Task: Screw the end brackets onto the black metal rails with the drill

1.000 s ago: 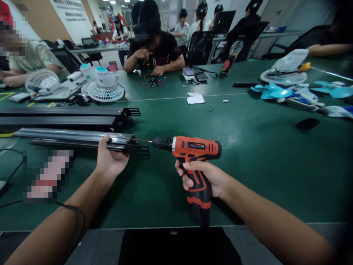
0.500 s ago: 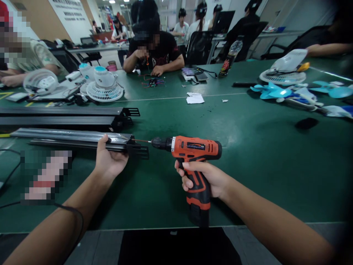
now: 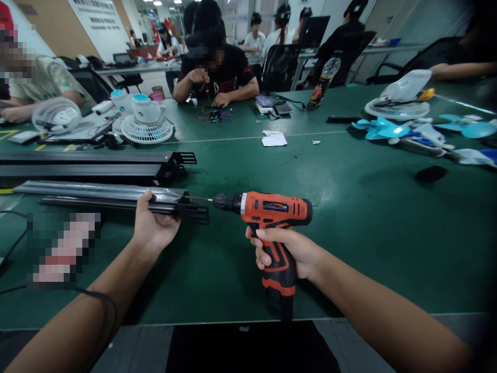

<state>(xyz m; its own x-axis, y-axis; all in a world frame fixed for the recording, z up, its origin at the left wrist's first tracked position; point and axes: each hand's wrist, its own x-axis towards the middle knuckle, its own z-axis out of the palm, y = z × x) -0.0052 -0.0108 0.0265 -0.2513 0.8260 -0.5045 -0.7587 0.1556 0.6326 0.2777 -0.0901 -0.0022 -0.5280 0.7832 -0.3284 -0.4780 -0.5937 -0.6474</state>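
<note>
Head view: an orange-and-black power drill (image 3: 272, 207) is gripped by its handle in the right hand (image 3: 281, 246), its long bit (image 3: 200, 198) pointed toward the left hand's side. Just beyond that bit's far end, a dark metal profile (image 3: 104, 191) is clasped near its end by the left hand (image 3: 155, 225), thumb on top. Both hands are held apart, with green tabletop (image 3: 221, 269) visible between them.

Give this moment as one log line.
left hand: around rail | right hand: grips drill | drill bit: at rail end | table: paper, bottle, blue fan blades
</note>
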